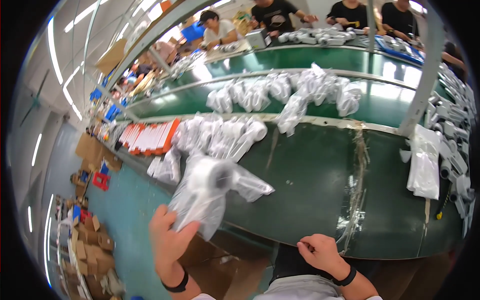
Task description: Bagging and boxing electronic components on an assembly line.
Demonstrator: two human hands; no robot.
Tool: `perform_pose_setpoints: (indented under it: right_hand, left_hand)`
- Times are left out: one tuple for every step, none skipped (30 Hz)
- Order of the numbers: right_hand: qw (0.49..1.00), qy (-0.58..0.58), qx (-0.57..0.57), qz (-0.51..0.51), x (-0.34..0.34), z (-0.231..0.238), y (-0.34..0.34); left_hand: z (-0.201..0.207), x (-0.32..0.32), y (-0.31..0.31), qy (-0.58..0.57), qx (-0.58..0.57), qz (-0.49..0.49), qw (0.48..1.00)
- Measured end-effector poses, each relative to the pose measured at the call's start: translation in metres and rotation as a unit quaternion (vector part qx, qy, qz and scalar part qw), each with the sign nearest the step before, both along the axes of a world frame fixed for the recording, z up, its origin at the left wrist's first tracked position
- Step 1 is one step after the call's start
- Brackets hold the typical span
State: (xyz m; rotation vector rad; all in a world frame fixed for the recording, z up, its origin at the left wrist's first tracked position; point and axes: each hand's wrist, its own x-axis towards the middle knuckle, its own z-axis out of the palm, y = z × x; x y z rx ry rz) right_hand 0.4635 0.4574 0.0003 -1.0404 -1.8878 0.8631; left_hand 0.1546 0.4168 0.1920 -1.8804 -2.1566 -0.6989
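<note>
My left hand (172, 235) grips a clear plastic bag holding a white part with a round, hollow head (202, 182), lifted at the left front edge of the green bench (300, 200). The part is blurred by motion, so its exact kind cannot be made out. Behind it, several similar bagged white parts (220, 132) lie in a row along the back of the bench. My right hand (322, 255) rests by the front edge, its fingers curled in and nothing visible in them.
Orange-and-white printed sheets (150, 137) lie at the back left. A stack of clear bags (425, 162) sits at the right, beside a heap of unbagged grey-white parts (452, 135). More bagged parts (315, 85) are on the green conveyor beyond; several people work across it.
</note>
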Motion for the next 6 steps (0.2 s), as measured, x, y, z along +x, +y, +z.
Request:
perform_pose_setpoints:
  right_hand:
    - [1.0,-0.003,0.002,0.005,0.0,-0.001,0.0]
    - [1.0,-0.002,0.006,-0.001,-0.002,0.0,-0.001]
    - [1.0,-0.018,0.013,0.003,-0.006,0.004,0.0]
    - [0.999,-0.033,0.022,0.004,-0.007,0.008,-0.001]
    - [0.999,-0.015,0.044,-0.009,-0.007,-0.002,-0.005]
    - [0.997,-0.058,0.038,0.018,-0.007,-0.005,-0.005]
  left_hand:
    - [-0.009,-0.017,-0.031,-0.002,-0.007,0.02,1.0]
    - [-0.02,-0.035,-0.066,-0.1,0.0,0.11,0.989]
    - [-0.033,-0.049,-0.094,-0.198,0.01,0.199,0.96]
    - [-0.043,-0.056,-0.115,-0.2,0.008,0.215,0.956]
    - [-0.053,-0.061,-0.134,-0.219,-0.039,0.329,0.918]
    - [-0.065,-0.067,-0.148,-0.235,-0.085,0.441,0.862]
